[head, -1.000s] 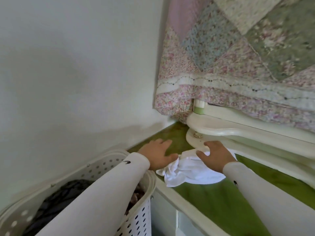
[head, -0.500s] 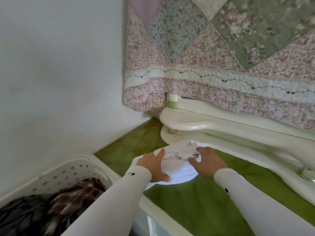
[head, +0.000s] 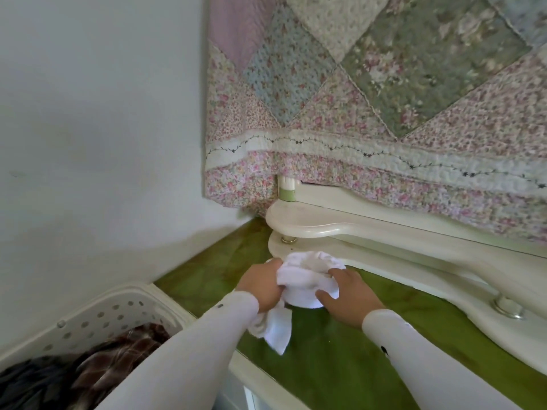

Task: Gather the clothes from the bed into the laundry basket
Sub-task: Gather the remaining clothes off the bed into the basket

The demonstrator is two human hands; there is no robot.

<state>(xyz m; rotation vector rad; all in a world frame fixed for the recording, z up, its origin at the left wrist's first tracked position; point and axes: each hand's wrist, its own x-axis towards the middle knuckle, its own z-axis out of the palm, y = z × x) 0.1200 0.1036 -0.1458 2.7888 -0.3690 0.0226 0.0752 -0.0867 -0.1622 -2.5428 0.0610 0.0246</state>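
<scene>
White, soft, crumpled cloth garment (head: 307, 284), bunched into a rounded wad over green glossy surface (head: 340, 365), one loose flap hanging below. Gripped by left hand (head: 260, 287), fingers curled into folds; cupped by right hand (head: 347, 295). Beside white perforated plastic laundry basket (head: 118, 309) with dark clothes (head: 88, 371).

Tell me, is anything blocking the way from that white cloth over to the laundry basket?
Nothing visible does. Both hands grip the white cloth on the green surface; the laundry basket sits open-topped just left, only partly filled.

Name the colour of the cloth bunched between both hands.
White, plain; the cloth shows best in the head view.
</scene>
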